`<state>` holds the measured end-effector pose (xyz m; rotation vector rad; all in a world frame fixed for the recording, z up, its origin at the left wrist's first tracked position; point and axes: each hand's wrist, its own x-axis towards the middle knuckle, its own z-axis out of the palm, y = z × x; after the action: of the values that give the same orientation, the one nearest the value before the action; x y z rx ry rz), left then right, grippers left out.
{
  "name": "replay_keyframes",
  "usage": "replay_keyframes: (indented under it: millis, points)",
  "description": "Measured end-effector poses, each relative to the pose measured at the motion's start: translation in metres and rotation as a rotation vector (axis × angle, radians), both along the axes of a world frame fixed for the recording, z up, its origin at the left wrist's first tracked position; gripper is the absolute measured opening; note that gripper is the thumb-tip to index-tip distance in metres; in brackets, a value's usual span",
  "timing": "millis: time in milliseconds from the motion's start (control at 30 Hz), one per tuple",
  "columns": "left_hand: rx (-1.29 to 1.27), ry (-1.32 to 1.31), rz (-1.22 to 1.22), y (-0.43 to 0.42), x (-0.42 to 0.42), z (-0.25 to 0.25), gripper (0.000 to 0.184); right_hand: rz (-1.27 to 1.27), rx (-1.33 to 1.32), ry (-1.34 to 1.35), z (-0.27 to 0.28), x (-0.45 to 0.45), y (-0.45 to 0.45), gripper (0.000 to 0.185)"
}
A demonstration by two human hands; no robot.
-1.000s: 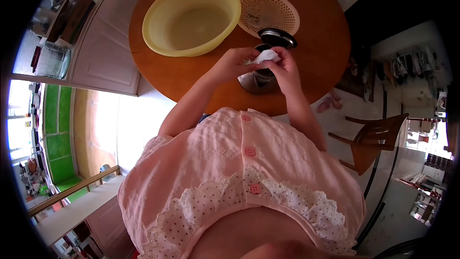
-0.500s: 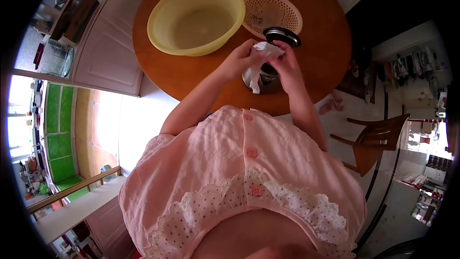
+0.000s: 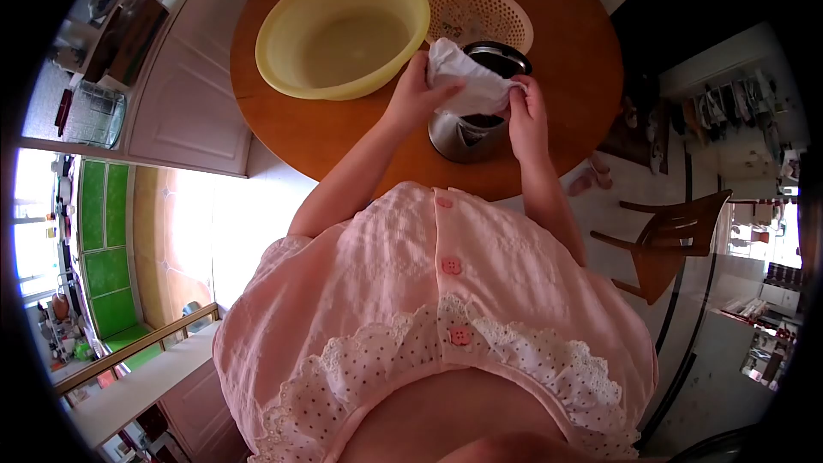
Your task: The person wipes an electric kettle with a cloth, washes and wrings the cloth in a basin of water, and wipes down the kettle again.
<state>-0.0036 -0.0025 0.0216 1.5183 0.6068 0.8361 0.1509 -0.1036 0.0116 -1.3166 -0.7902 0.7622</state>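
Observation:
A thin white cloth (image 3: 478, 93) is stretched between my two hands over a metal pot (image 3: 452, 139) that looks like an electric kettle. My left hand (image 3: 416, 96) pinches the cloth's left side, thumb lying across it. At the other end, the fingers of my right hand (image 3: 529, 111) are closed on a corner. The pot is silver with a dark inside, and part of its mouth is hidden behind the cloth. Its black round lid (image 3: 513, 55) stands raised on the far side.
On the round wooden table (image 3: 343, 150), a large yellow basin (image 3: 274, 77) is at the back left. Beside it lies a pink perforated basket (image 3: 514, 15) with small things in it. A wooden chair (image 3: 669, 231) and pink slippers (image 3: 591, 176) are on the floor to the right.
The white cloth was bunched up between close hands; now it is spread wider. My right hand has moved slightly outward and down, and more of the metal pot shows.

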Motion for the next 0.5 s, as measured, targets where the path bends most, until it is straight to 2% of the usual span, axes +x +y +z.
replay_keyframes:
  millis: [100,133,233,267,333,367,433,500]
  points:
    - [0.097,0.107,-0.064,0.006,0.000,-0.002,0.039,-0.046,0.154,0.547,0.005,0.000,0.001,0.020]
    - [0.111,0.130,-0.062,0.008,-0.002,-0.002,0.035,0.056,0.206,0.596,0.001,0.009,0.000,0.029]
    - [0.152,0.201,-0.056,0.013,-0.008,-0.002,0.024,0.250,0.168,0.566,0.015,0.015,-0.008,0.036]
    - [0.154,0.194,-0.027,0.014,-0.008,-0.005,0.022,0.356,0.131,0.643,0.005,0.025,-0.010,0.038]
    - [0.156,0.182,0.030,0.015,-0.008,-0.011,0.019,0.345,0.091,0.602,0.012,0.021,-0.012,0.033]
    - [0.040,0.146,0.028,0.015,-0.008,-0.013,0.020,0.340,0.073,0.580,0.014,0.019,-0.014,0.030]
    - [-0.189,0.073,0.024,0.016,-0.007,-0.010,0.022,0.050,-0.017,0.222,0.010,0.021,-0.016,0.026]
    - [-0.183,0.127,-0.003,0.019,-0.011,-0.011,0.023,-0.148,-0.076,-0.111,0.006,0.024,-0.019,0.023]
